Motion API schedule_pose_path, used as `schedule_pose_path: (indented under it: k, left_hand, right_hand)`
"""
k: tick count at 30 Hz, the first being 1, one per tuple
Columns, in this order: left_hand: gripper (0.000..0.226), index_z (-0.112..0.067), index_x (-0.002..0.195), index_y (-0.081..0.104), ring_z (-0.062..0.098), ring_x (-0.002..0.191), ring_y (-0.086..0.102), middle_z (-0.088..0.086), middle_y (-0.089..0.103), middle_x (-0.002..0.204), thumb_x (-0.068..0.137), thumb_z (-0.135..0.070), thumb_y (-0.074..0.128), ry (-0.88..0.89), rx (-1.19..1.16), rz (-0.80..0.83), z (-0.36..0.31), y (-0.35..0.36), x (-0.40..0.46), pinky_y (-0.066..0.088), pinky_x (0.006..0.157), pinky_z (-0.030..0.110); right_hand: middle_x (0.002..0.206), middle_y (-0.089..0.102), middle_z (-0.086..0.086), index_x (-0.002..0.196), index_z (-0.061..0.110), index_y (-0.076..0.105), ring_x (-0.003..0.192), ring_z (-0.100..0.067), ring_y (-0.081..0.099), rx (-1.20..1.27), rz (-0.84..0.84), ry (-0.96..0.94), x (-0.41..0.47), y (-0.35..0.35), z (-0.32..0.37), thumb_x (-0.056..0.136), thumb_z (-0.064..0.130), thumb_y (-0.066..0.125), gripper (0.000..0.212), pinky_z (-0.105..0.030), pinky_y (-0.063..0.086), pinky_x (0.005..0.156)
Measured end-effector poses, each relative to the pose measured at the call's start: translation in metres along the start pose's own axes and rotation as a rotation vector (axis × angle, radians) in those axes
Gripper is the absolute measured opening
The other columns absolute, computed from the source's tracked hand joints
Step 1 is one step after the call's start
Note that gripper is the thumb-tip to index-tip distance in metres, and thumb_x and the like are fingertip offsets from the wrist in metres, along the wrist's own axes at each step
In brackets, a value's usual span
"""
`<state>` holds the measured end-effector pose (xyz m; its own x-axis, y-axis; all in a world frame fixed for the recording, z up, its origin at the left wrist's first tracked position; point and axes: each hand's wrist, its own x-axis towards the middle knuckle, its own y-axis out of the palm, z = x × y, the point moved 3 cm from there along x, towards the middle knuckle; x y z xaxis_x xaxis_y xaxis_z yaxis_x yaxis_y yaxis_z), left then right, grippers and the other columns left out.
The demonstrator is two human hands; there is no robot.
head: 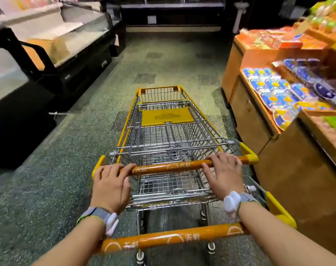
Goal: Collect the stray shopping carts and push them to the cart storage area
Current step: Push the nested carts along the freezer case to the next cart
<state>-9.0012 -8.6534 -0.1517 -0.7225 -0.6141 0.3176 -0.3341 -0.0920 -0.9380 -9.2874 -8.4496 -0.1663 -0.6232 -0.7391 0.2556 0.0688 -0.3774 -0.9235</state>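
Two wire shopping carts with yellow trim stand nested in the aisle straight ahead. The front cart (164, 104) has an empty basket and a folded yellow child-seat flap (167, 117). Its orange handle bar (171, 167) runs across the middle of the view. My left hand (110, 186) grips the bar's left end and my right hand (225, 172) grips its right end, fingers curled over the top. The rear cart's orange handle (163, 239) lies closer to me, under my forearms, touched by neither hand.
A black glass-topped freezer case (54, 47) lines the left side. An orange display stand (259, 96) stacked with blue and orange packets crowds the right, close to the carts. A dark counter (172, 16) closes the far end. Speckled floor (159, 60) stretches ahead.
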Motion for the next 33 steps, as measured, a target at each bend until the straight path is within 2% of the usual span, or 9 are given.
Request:
schedule_pose_path:
  k: [6, 7, 13, 20, 26, 27, 29, 33]
  left_hand:
    - [0.049, -0.030, 0.136, 0.059, 0.028, 0.107, 0.054, 0.000, 0.057, 0.110, 0.094, -0.033, 0.033, -0.048, -0.004, 0.047, 0.019, 0.048, 0.143, 0.034, 0.101, 0.052]
    - [0.049, -0.029, 0.136, 0.058, 0.028, 0.106, 0.054, 0.000, 0.057, 0.110, 0.094, -0.033, 0.034, -0.022, 0.020, 0.007, 0.020, 0.051, 0.150, 0.034, 0.100, 0.052]
    - [0.050, -0.028, 0.136, 0.059, 0.028, 0.103, 0.055, 0.000, 0.057, 0.109, 0.094, -0.033, 0.033, -0.055, -0.004, 0.029, 0.035, 0.098, 0.301, 0.035, 0.099, 0.051]
    - [0.050, -0.027, 0.135, 0.059, 0.029, 0.104, 0.055, 0.000, 0.057, 0.110, 0.095, -0.033, 0.031, -0.042, -0.007, 0.000, 0.052, 0.134, 0.418, 0.035, 0.099, 0.052]
    - [0.048, -0.025, 0.133, 0.062, 0.027, 0.103, 0.054, 0.000, 0.058, 0.108, 0.095, -0.032, 0.033, -0.028, -0.026, -0.008, 0.078, 0.176, 0.562, 0.037, 0.097, 0.051]
    - [0.048, -0.026, 0.133, 0.061, 0.027, 0.104, 0.054, 0.000, 0.058, 0.107, 0.096, -0.032, 0.033, -0.005, -0.025, -0.055, 0.079, 0.177, 0.570, 0.037, 0.098, 0.051]
    - [0.048, -0.027, 0.134, 0.061, 0.026, 0.105, 0.054, -0.001, 0.057, 0.108, 0.096, -0.033, 0.032, -0.026, -0.050, 0.006, 0.099, 0.203, 0.644, 0.036, 0.098, 0.050]
    - [0.047, -0.029, 0.134, 0.061, 0.025, 0.107, 0.057, -0.002, 0.057, 0.109, 0.093, -0.032, 0.037, -0.003, -0.035, 0.001, 0.115, 0.226, 0.708, 0.037, 0.099, 0.050]
  right_hand:
    - [0.111, 0.052, 0.007, 0.113, 0.030, 0.060, 0.114, -0.021, 0.045, -0.010, -0.054, -0.029, 0.154, 0.038, -0.027, 0.098, 0.053, 0.040, 0.034, -0.045, 0.021, 0.110]
    - [0.111, 0.053, 0.006, 0.113, 0.030, 0.060, 0.113, -0.022, 0.046, -0.007, -0.072, -0.048, 0.159, 0.040, -0.028, 0.098, 0.053, 0.040, 0.034, -0.045, 0.021, 0.109]
    - [0.114, 0.054, 0.005, 0.116, 0.030, 0.059, 0.115, -0.023, 0.048, -0.025, -0.029, -0.045, 0.322, 0.078, -0.057, 0.098, 0.053, 0.038, 0.036, -0.045, 0.021, 0.109]
    - [0.113, 0.057, 0.004, 0.114, 0.029, 0.061, 0.115, -0.024, 0.049, -0.005, -0.095, -0.072, 0.442, 0.102, -0.073, 0.098, 0.052, 0.039, 0.035, -0.045, 0.024, 0.107]
    - [0.110, 0.056, 0.005, 0.114, 0.030, 0.061, 0.113, -0.024, 0.049, -0.007, -0.102, -0.058, 0.588, 0.139, -0.091, 0.096, 0.052, 0.040, 0.036, -0.045, 0.025, 0.105]
    - [0.110, 0.056, 0.005, 0.114, 0.030, 0.062, 0.114, -0.024, 0.049, -0.002, -0.108, -0.059, 0.594, 0.138, -0.091, 0.096, 0.053, 0.039, 0.037, -0.044, 0.024, 0.105]
    - [0.111, 0.055, 0.006, 0.114, 0.030, 0.061, 0.115, -0.024, 0.048, -0.005, -0.078, -0.032, 0.671, 0.161, -0.096, 0.096, 0.054, 0.038, 0.038, -0.044, 0.024, 0.105]
    - [0.106, 0.054, 0.006, 0.111, 0.028, 0.062, 0.110, -0.023, 0.049, -0.018, -0.123, -0.050, 0.731, 0.176, -0.101, 0.096, 0.054, 0.038, 0.038, -0.047, 0.029, 0.104]
